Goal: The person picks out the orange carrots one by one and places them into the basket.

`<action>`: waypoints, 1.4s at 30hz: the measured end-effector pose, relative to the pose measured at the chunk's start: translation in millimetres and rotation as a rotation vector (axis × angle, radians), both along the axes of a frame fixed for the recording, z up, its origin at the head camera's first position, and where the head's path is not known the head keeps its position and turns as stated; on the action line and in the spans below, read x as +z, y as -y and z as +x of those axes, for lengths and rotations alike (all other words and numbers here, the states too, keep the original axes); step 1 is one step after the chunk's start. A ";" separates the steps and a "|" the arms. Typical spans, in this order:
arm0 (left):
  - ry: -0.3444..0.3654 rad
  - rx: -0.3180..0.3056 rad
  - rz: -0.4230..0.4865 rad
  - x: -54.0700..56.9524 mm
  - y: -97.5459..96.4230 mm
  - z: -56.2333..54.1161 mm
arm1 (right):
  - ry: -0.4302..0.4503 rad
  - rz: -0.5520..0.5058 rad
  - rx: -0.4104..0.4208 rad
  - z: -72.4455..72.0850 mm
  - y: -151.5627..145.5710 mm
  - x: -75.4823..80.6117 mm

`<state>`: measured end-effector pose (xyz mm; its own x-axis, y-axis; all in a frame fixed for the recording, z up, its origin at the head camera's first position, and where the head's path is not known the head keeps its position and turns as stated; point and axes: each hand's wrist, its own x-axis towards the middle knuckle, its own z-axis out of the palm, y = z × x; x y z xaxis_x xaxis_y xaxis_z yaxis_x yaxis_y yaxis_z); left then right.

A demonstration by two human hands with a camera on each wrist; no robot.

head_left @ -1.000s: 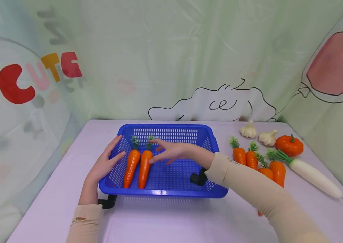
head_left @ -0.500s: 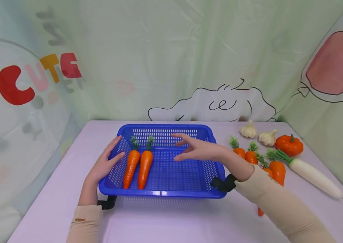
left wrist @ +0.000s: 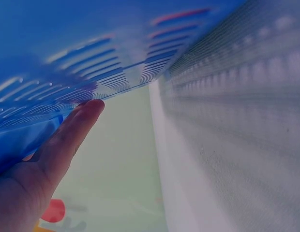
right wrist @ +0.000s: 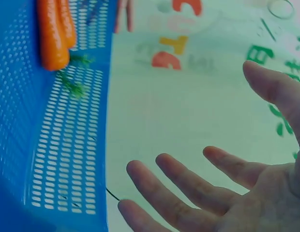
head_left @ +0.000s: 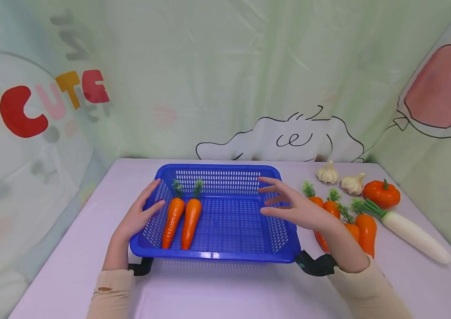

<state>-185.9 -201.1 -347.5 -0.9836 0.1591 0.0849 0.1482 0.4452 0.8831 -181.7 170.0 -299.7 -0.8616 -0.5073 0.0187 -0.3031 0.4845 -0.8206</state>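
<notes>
A blue plastic basket (head_left: 233,255) with slotted walls stands on the table. My left hand (head_left: 139,217) holds its left rim, thumb over the inner side and fingers along the outside. In the left wrist view, a fairly straight finger (left wrist: 72,133) lies along the slotted wall. Two orange carrots with green tops, a left carrot (head_left: 173,223) and a right carrot (head_left: 191,223), lie side by side in the basket's left part. My right hand (head_left: 295,206) hovers over the basket's right rim, fingers spread and holding nothing; the right wrist view shows its palm (right wrist: 266,203) bare.
Right of the basket lie several more carrots (head_left: 366,232), partly behind my right forearm. Beyond them are a white radish (head_left: 417,237), a small orange pumpkin (head_left: 382,193) and two garlic bulbs, one (head_left: 327,173) farther back than the other (head_left: 353,184). A printed curtain (head_left: 169,88) hangs behind the table.
My right hand has drawn back rightward from beside the right carrot to the basket's right rim, its fingers spread throughout. The left hand and both carrots in the basket have stayed put.
</notes>
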 end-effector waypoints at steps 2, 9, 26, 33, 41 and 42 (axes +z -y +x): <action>-0.002 -0.001 0.001 -0.9 0.2 -0.8 | -0.020 -0.022 -0.032 4.7 -5.5 -1.6; -0.005 0.005 -0.007 -4.7 1.6 -4.0 | -0.067 -0.075 -0.128 17.8 -20.8 -10.3; -0.016 -0.002 -0.012 -6.0 1.7 -5.0 | -0.180 -0.012 -0.295 26.7 -36.5 -12.1; -0.017 -0.001 -0.009 -7.3 1.6 -4.8 | -0.189 -0.017 -0.319 25.1 -43.9 -14.1; -0.021 0.002 -0.010 -7.4 1.9 -5.1 | -0.181 -0.023 -0.323 23.4 -51.0 -14.9; -0.019 0.003 -0.010 -7.6 1.9 -5.2 | -0.178 -0.024 -0.326 23.7 -52.4 -14.7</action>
